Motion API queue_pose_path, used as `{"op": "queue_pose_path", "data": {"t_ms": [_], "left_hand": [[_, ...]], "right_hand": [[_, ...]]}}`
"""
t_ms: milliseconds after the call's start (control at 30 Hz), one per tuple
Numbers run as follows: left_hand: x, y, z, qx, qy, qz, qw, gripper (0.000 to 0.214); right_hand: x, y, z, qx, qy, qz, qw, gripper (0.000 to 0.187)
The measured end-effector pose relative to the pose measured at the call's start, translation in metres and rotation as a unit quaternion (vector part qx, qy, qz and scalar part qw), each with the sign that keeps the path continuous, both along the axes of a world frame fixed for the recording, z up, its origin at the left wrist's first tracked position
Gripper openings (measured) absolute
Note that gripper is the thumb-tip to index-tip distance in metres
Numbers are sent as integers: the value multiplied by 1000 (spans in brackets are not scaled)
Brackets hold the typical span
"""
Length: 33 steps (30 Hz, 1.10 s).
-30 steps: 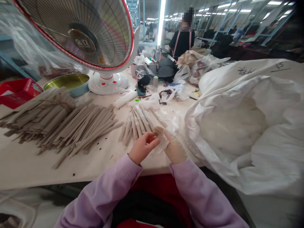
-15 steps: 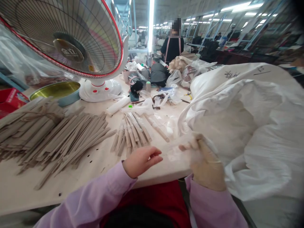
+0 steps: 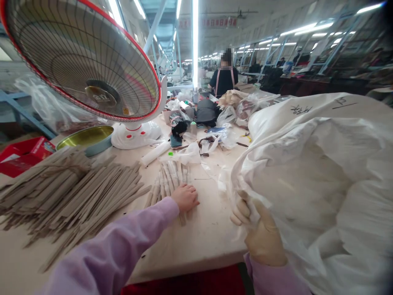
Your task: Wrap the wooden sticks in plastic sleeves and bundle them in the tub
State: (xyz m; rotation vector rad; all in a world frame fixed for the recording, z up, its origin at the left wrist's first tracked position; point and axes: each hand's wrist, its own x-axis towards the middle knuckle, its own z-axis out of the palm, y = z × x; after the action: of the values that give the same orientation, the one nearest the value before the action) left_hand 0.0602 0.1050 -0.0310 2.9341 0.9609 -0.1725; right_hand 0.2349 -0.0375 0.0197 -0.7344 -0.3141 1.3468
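My left hand (image 3: 186, 197) rests on the near ends of a small bundle of tan strips (image 3: 168, 179) on the table, its fingers curled down over them. My right hand (image 3: 260, 233), in a pale glove, is closed on the edge of a big white plastic sack (image 3: 322, 180) at the table's right side. A much larger heap of the same tan strips (image 3: 70, 188) lies to the left. Both sleeves are lilac.
A red-rimmed fan (image 3: 82, 61) stands at the back left beside a gold-lined bowl (image 3: 86, 138) and a red box (image 3: 21, 153). Bags, rolls and clutter (image 3: 199, 131) fill the far table. A person in a dark top (image 3: 225, 80) works beyond it.
My left hand went forward from near the table edge onto the small bundle. My right hand moved right, from the thin clear film to the sack's edge. The view tilted upward.
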Motion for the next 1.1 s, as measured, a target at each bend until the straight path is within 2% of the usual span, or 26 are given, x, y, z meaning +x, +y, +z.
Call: {"op": "queue_pose_path", "data": {"t_ms": [67,167,333,400,467,600,700,767,867,933,1000,1100], "left_hand": [[-6,0,9,-10,8,-8,1000,29],[22,8,14,-18,4,9,1000,34],[103,17,-5,-18,-36,54,998,50],[120,15,-14,-21,-44,48,998,39],[126,13,-21,-25,-48,36,998,21],[114,17,-22,-27,-56,40,997,22],[92,20,-7,-27,-69,63,995,24],[72,14,8,-25,-85,72,993,25],[40,-18,31,-24,-106,59,992,25],[23,-48,43,-39,-121,18,992,23],[10,-79,52,-59,-123,-43,990,19],[-4,-104,64,-111,-119,-106,981,17]], "right_hand": [[-2,6,-2,-6,18,13,1000,22],[1,10,-4,-4,26,-6,1000,16],[20,3,-5,0,-3,-48,999,14],[21,3,-7,-11,-9,-54,998,14],[17,5,-11,-18,-5,-57,998,14],[6,13,-21,-40,50,-57,996,15],[3,13,-35,-77,125,-32,989,18],[1,10,-49,-106,174,-5,979,17],[-13,10,-67,-124,220,71,965,13],[-27,13,-72,-101,247,135,954,23],[-39,16,-69,-77,270,192,940,34],[-43,15,-61,-90,291,246,920,33]]}}
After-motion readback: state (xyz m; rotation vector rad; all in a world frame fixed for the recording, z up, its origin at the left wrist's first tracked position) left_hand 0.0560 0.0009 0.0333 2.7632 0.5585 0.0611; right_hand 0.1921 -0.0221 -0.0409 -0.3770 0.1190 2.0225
